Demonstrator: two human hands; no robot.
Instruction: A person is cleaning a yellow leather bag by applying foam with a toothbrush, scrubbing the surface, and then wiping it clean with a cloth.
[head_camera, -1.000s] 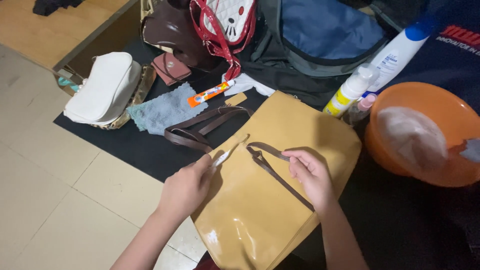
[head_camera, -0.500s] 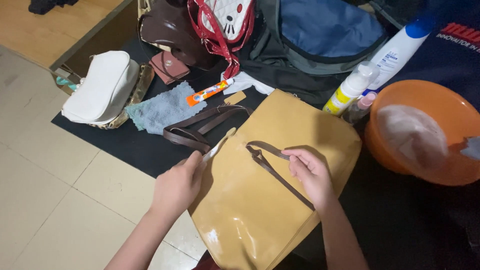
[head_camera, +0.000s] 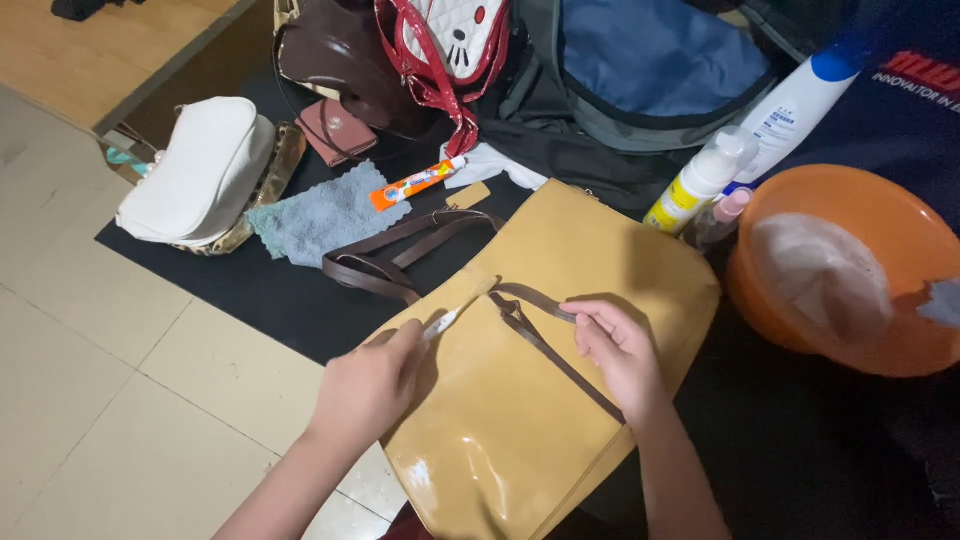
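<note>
A glossy tan handbag (head_camera: 560, 380) lies flat on a black mat (head_camera: 250, 285), its brown straps (head_camera: 400, 255) trailing to the upper left. My left hand (head_camera: 370, 385) grips a small white toothbrush (head_camera: 445, 318) whose head rests on the bag's top edge by a strap end. My right hand (head_camera: 620, 350) pinches the other brown strap (head_camera: 545, 340) against the bag's face.
An orange basin (head_camera: 850, 355) with foamy water sits at right. White bottles (head_camera: 740, 150) stand behind the bag. An orange toothpaste tube (head_camera: 415, 185), a blue-grey cloth (head_camera: 325, 215), a white purse (head_camera: 200, 170) and several other bags (head_camera: 450, 50) lie beyond. Pale floor tiles (head_camera: 120, 400) spread to the left.
My left hand moved the toothbrush back and forth along the bag's top edge. My right hand stayed on the strap.
</note>
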